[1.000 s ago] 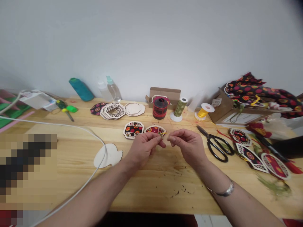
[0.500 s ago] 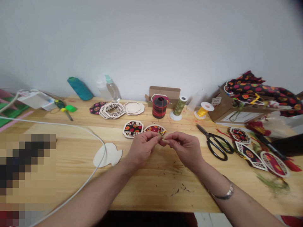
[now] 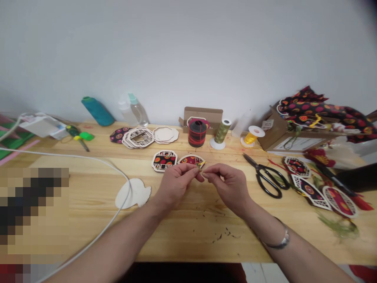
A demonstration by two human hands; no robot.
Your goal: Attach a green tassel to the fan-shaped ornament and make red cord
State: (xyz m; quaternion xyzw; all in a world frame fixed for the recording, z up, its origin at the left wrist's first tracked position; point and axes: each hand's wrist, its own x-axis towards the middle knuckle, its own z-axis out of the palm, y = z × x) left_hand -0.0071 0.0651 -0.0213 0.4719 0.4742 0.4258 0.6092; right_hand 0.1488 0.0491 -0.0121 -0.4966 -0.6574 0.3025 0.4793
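Both hands meet on the near side of the red spool (image 3: 196, 134), thumbs and forefingers closed in narrow pinches, tips almost touching. The left hand (image 3: 177, 184) and the right hand (image 3: 232, 184) seem to share a fine strand (image 3: 202, 171) between them; it is too small to tell what it is made of, or whether it joins anything. Just in front of the spool lies the fan ornament (image 3: 188, 160), flat on the counter (image 3: 182, 239), its near edge partly hidden by the left hand and a yellow tip (image 3: 203, 163) at its right end, by the fingertips. The square ornament (image 3: 164, 160) sits to the spool's near left, and the white cutout (image 3: 136, 194) farther that way, under a cable (image 3: 125, 173). To the spool's right stand the green reel (image 3: 222, 132) and the yellow reel (image 3: 251, 136); the scissors (image 3: 265, 177) lie to its near right, well apart from the strand. The step in hand looks like fine fingertip work on the strand, and the next move calls for a light, steady pinch from both sides.
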